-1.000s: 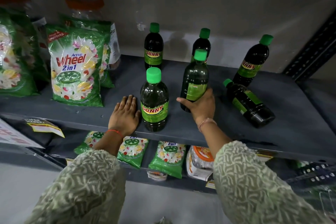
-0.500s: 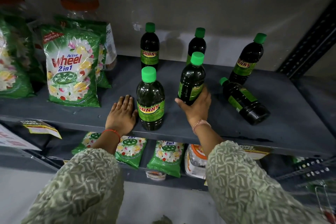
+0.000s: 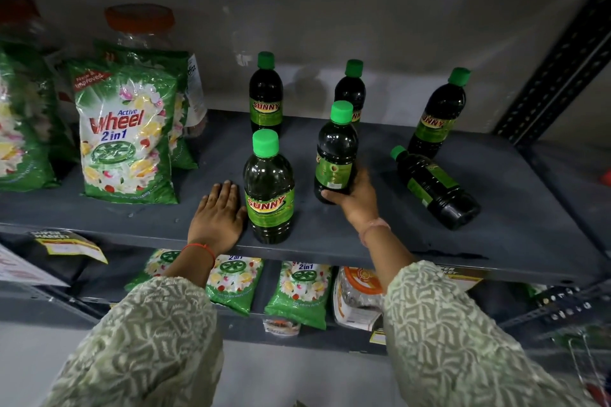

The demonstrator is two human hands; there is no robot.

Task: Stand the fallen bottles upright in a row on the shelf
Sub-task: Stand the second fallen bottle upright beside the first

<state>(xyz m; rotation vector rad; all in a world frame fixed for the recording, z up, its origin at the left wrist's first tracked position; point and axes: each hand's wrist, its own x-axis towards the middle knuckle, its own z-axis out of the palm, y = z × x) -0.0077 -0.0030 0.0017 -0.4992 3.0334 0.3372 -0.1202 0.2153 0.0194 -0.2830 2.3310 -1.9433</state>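
Note:
Dark bottles with green caps and green SUNNY labels stand on the grey shelf (image 3: 347, 241). One front bottle (image 3: 268, 188) stands upright near the edge; my left hand (image 3: 218, 215) lies flat on the shelf beside it, touching its base. My right hand (image 3: 355, 198) grips the lower part of a second bottle (image 3: 337, 152), upright with its label turned away. Three bottles stand at the back: left (image 3: 265, 94), middle (image 3: 351, 89), right (image 3: 438, 112), the right one leaning. One bottle (image 3: 433, 187) lies on its side, cap pointing back-left.
Green Wheel detergent bags (image 3: 129, 132) stand at the left, with an orange-lidded jar (image 3: 139, 23) behind them. A slotted metal upright (image 3: 555, 69) bounds the right side. Smaller detergent packets (image 3: 297, 291) lie on the shelf below.
My right hand has turned the held bottle from tilted to upright and rotated it a little. The left hand and the other bottles stay put.

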